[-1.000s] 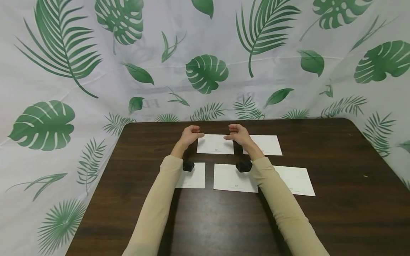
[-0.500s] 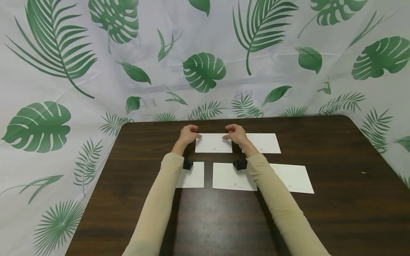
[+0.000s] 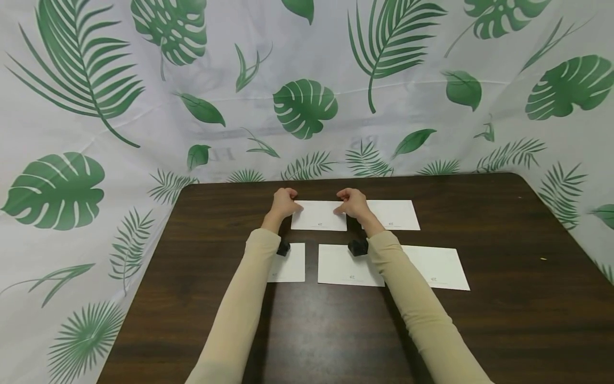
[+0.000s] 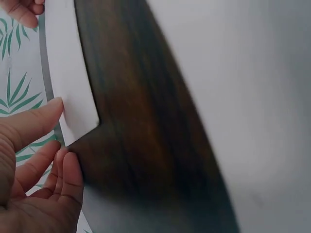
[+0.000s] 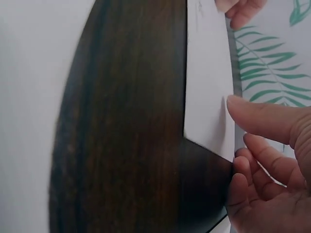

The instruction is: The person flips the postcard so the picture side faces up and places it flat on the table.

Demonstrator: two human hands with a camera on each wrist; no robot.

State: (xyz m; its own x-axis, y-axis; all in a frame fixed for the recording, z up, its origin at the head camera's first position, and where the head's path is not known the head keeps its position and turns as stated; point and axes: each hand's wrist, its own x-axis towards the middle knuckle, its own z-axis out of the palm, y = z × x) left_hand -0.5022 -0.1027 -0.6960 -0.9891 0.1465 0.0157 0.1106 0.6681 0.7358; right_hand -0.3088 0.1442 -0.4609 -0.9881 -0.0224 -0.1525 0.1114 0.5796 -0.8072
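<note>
A white envelope (image 3: 318,218) with small print along its near edge lies in the back row, between my two hands. My left hand (image 3: 282,204) pinches its far left corner; in the left wrist view the thumb (image 4: 51,111) lies on the envelope's face and the fingers bend in at the corner. At the far right corner my right hand (image 3: 354,205) does likewise, its thumb (image 5: 243,109) pressing the paper and its other fingers curled by the edge in the right wrist view. A second white envelope (image 3: 398,216) lies right of it, partly behind the right hand.
Three more white envelopes lie in the nearer row: a left one (image 3: 292,266), a middle one (image 3: 342,269) and a right one (image 3: 441,269), partly covered by my arms. The dark wooden table (image 3: 201,320) backs onto a leaf-print cloth (image 3: 240,133).
Both hands have come down onto the far corners of the back-row envelope, and the thumbs have moved slightly nearer over its face. The other envelopes stay put; the head view shifted slightly.
</note>
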